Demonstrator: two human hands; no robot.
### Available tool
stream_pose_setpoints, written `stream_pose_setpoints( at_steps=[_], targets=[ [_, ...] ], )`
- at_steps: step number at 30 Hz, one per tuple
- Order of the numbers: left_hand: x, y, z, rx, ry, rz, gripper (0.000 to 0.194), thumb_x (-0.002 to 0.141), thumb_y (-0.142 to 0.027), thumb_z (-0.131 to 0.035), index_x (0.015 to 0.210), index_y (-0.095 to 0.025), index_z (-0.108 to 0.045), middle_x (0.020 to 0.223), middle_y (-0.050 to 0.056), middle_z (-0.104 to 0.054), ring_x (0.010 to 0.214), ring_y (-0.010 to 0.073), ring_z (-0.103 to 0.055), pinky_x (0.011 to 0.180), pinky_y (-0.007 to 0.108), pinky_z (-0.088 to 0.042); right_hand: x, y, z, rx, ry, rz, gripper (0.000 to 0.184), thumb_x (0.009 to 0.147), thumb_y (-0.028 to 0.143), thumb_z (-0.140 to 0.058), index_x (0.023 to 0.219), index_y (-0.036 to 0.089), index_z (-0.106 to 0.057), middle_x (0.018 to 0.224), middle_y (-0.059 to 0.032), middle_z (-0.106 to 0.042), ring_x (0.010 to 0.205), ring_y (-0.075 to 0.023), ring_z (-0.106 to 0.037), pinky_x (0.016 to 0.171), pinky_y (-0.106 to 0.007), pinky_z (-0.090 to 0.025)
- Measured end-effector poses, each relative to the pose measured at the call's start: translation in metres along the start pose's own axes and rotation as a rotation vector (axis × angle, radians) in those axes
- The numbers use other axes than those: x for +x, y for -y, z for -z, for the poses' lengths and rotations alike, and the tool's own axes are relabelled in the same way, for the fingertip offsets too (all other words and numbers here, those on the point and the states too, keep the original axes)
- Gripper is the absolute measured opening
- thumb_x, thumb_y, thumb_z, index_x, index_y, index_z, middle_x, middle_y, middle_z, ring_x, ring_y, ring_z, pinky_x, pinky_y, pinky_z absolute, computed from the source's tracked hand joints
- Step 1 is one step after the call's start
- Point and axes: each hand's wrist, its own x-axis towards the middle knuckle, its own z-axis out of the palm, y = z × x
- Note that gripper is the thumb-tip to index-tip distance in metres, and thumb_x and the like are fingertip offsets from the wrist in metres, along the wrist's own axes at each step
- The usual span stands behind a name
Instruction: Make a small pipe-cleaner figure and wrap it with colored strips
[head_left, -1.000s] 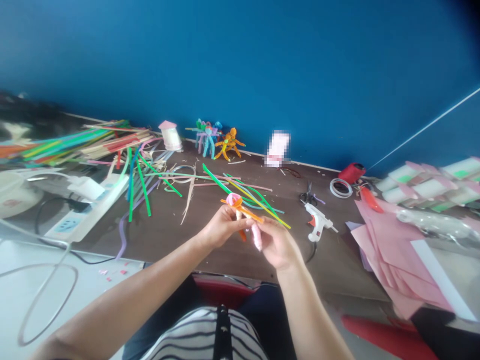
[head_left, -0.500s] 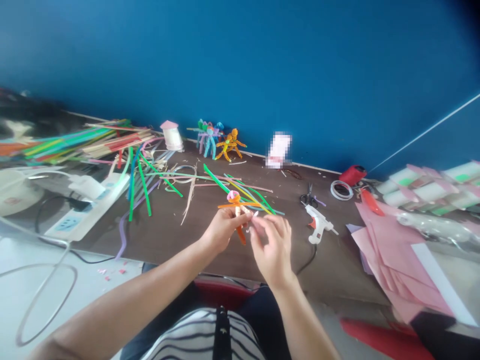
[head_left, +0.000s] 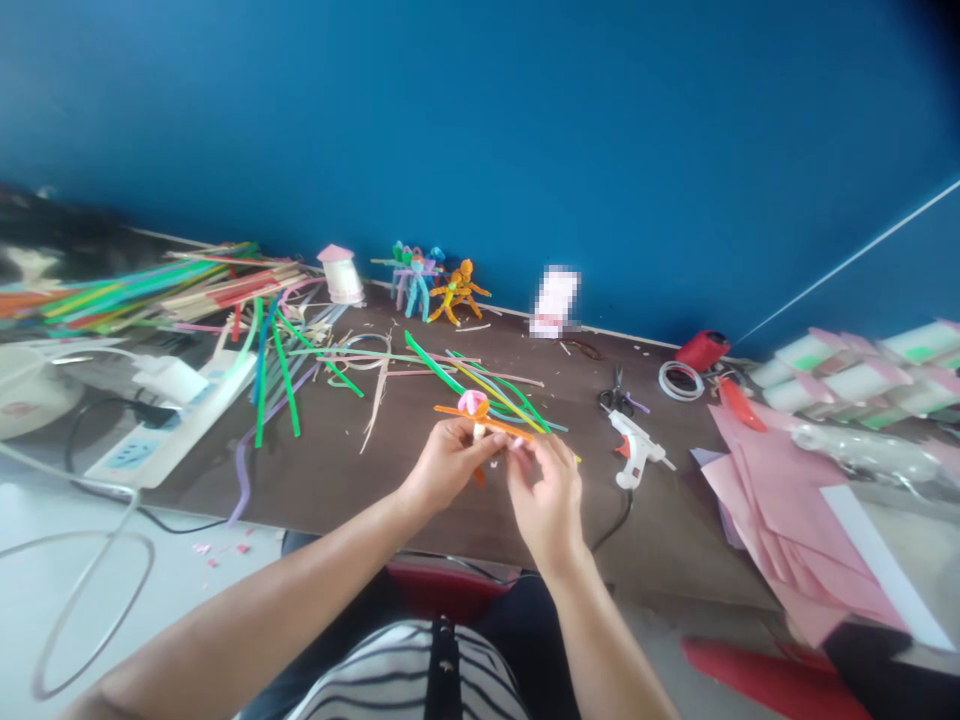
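With our left hand [head_left: 444, 460] and right hand [head_left: 547, 492] we pinch a pink-and-orange fuzzy-stem figure [head_left: 478, 410] — above the dark-brown tabletop [head_left: 330, 485].

The pipe-cleaner figure [head_left: 482, 411] is orange with a pink top [head_left: 472, 402] and a cream midsection [head_left: 478, 432]. Loose pipe cleaners [head_left: 435, 364] show green, yellow, pink and pale blue against the dark brown tabletop [head_left: 322, 490]. The wall [head_left: 480, 150] is solid blue, the glue gun [head_left: 635, 444] white with an orange-red trigger [head_left: 623, 449], the scissors [head_left: 616, 387] black, the shirt [head_left: 397, 660] white with dark stripes.
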Motion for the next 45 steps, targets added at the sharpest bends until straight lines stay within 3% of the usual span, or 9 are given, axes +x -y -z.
stream_pose_setpoints(
  at_steps=[4,9,17,21,27,33,40,45],
  targets=[
    [0.001,-0.004,-0.001,-0.022,-0.008,0.007,0.029,0.069,-0.039,-0.062,0.066,-0.011,-0.059,0.059,-0.001,-0.050,0.048,0.0083,-0.047,0.030,0.016,-0.041,0.000,0.001,0.003,-0.039,-0.079,0.014,0.011,0.080,0.018,-0.054,0.091,0.018,-0.053,0.075,-0.0035,-0.060,0.075,-0.0188,-0.055,0.076,-0.034,-0.039],
    [0.000,-0.006,-0.002,-0.054,-0.004,0.014,0.028,0.070,-0.038,-0.061,0.066,-0.011,-0.058,0.059,-0.001,-0.048,0.049,0.0089,-0.048,0.028,0.016,-0.041,0.000,-0.002,0.005,-0.098,-0.018,0.149,0.015,0.081,0.015,-0.053,0.094,0.021,-0.057,0.081,-0.0030,-0.063,0.078,-0.0173,-0.056,0.077,-0.032,-0.037],
    [-0.001,-0.004,-0.002,0.030,-0.002,0.005,0.029,0.072,-0.038,-0.059,0.068,-0.010,-0.059,0.060,0.001,-0.052,0.046,0.0086,-0.047,0.029,0.018,-0.042,-0.002,-0.004,0.005,-0.154,-0.020,0.164,0.019,0.081,0.016,-0.053,0.099,0.020,-0.059,0.080,-0.0042,-0.064,0.076,-0.0182,-0.056,0.074,-0.033,-0.037],
    [-0.001,0.000,-0.001,0.069,-0.006,-0.006,0.029,0.072,-0.039,-0.060,0.068,-0.010,-0.060,0.060,0.001,-0.054,0.047,0.0094,-0.048,0.032,0.018,-0.043,-0.001,-0.004,0.005,0.003,-0.001,0.041,0.017,0.080,0.015,-0.052,0.093,0.020,-0.061,0.079,-0.0036,-0.064,0.075,-0.0173,-0.056,0.075,-0.033,-0.039],
    [0.001,0.004,0.009,0.301,0.063,-0.102,0.028,0.074,-0.038,-0.058,0.073,-0.011,-0.065,0.057,0.001,-0.055,0.050,0.0103,-0.050,0.040,0.018,-0.042,0.005,-0.004,0.006,0.425,0.162,-0.340,0.014,0.075,0.020,-0.054,0.086,0.018,-0.063,0.078,-0.0028,-0.063,0.069,-0.0154,-0.054,0.067,-0.028,-0.043],
    [0.008,0.001,0.017,0.329,0.162,-0.253,0.021,0.075,-0.033,-0.059,0.078,-0.014,-0.066,0.064,0.001,-0.056,0.057,0.0097,-0.049,0.048,0.018,-0.041,0.008,-0.009,0.004,0.896,0.322,-0.649,0.014,0.066,0.025,-0.061,0.077,0.016,-0.061,0.060,0.0028,-0.054,0.054,-0.0097,-0.044,0.053,-0.023,-0.034],
    [0.011,-0.002,0.016,0.137,0.266,-0.133,0.022,0.069,-0.034,-0.065,0.068,-0.012,-0.062,0.064,0.000,-0.052,0.057,0.0090,-0.048,0.045,0.017,-0.041,0.011,-0.014,0.004,1.129,0.506,-0.697,0.014,0.066,0.029,-0.062,0.069,0.016,-0.060,0.055,0.0042,-0.044,0.048,-0.0075,-0.033,0.047,-0.023,-0.026],
    [0.013,0.003,0.013,0.051,0.190,0.065,0.026,0.069,-0.037,-0.063,0.071,-0.011,-0.064,0.062,0.002,-0.056,0.054,0.0100,-0.049,0.036,0.016,-0.034,0.013,-0.017,0.001,0.942,0.466,-0.617,0.018,0.072,0.034,-0.058,0.074,0.015,-0.060,0.054,0.0045,-0.044,0.050,-0.0090,-0.038,0.050,-0.023,-0.032]
  ],
)
